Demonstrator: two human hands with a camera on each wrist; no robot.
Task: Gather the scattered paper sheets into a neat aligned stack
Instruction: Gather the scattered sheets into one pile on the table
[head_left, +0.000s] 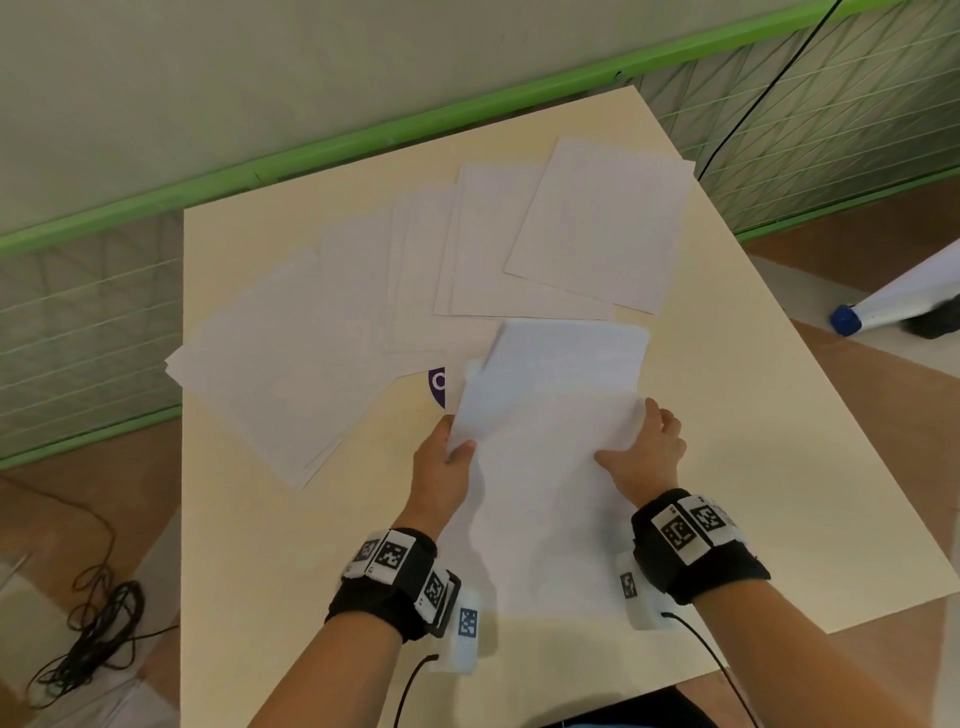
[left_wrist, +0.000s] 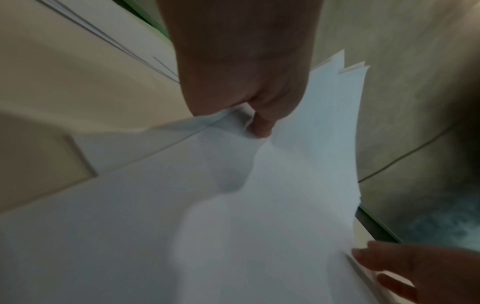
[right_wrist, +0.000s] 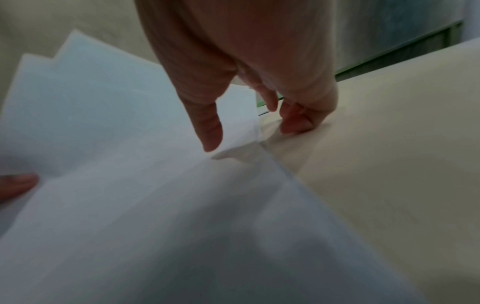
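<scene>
Head camera looks steeply down and forward over the whole surface (head_left: 727, 467), from above both wrists. Each wrist camera sits close behind its hand, facing along the fingers. All three views share the held sheets (head_left: 550, 467) (left_wrist: 233, 226) (right_wrist: 155, 205).

White paper sheets (head_left: 597, 223), cream table (head_left: 753, 467) — green railing (head_left: 311, 150), black-and-white wristbands (head_left: 691, 540)

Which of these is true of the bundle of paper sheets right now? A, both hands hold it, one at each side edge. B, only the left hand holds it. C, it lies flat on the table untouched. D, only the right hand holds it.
A: the left hand pinches the bundle of sheets at its left edge while the right hand grips its right edge, thumb on top.
</scene>
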